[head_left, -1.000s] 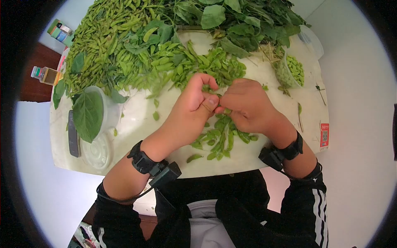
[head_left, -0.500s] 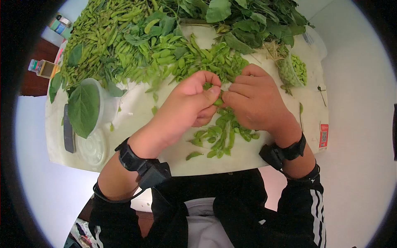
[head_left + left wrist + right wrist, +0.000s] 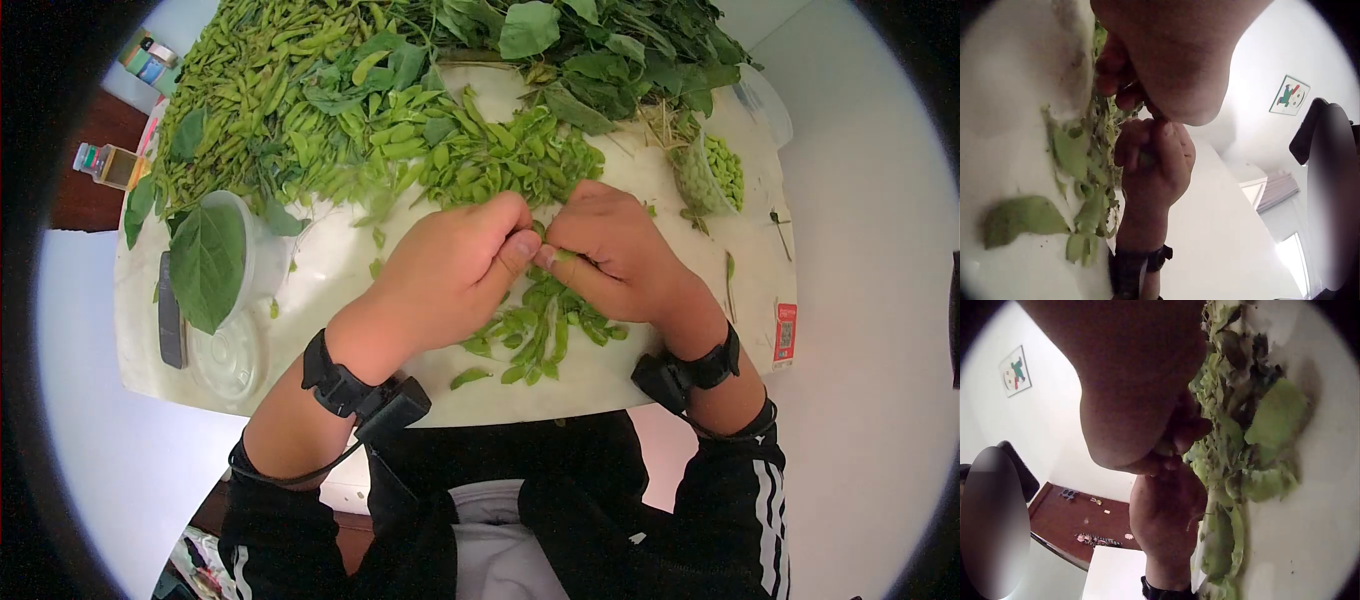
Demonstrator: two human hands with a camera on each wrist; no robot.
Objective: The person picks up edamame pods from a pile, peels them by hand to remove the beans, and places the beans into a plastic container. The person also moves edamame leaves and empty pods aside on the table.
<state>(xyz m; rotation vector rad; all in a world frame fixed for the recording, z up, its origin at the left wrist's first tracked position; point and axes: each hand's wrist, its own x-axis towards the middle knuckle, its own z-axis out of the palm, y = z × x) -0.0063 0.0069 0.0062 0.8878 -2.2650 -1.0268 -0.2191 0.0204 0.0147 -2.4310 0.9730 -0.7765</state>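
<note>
In the head view, my left hand [image 3: 440,265] and right hand [image 3: 625,260] meet above the table, thumbs tip to tip and fingers curled. A green pod, mostly covered by the fingers, is pinched between them; a bit of the pod [image 3: 1165,450] shows in the right wrist view. In the left wrist view, my right hand [image 3: 1157,159] has green between its fingers. Below the hands lies a small pile of flattened pods [image 3: 540,325], with one pod [image 3: 470,377] apart from it. Beyond the hands spreads a heap of lighter green pods [image 3: 500,160].
Whole pods [image 3: 240,110] and leafy stems [image 3: 640,60] cover the far side. At right a tilted container holds shelled beans [image 3: 722,172]. At left are a leaf [image 3: 207,268] over a clear tub [image 3: 262,265], a lid [image 3: 226,358], a dark phone [image 3: 171,310] and a bottle [image 3: 112,166].
The left fingers have curled in more, and the right hand has turned so its thumb lies against the left thumb. Both hands stay over nearly the same spot.
</note>
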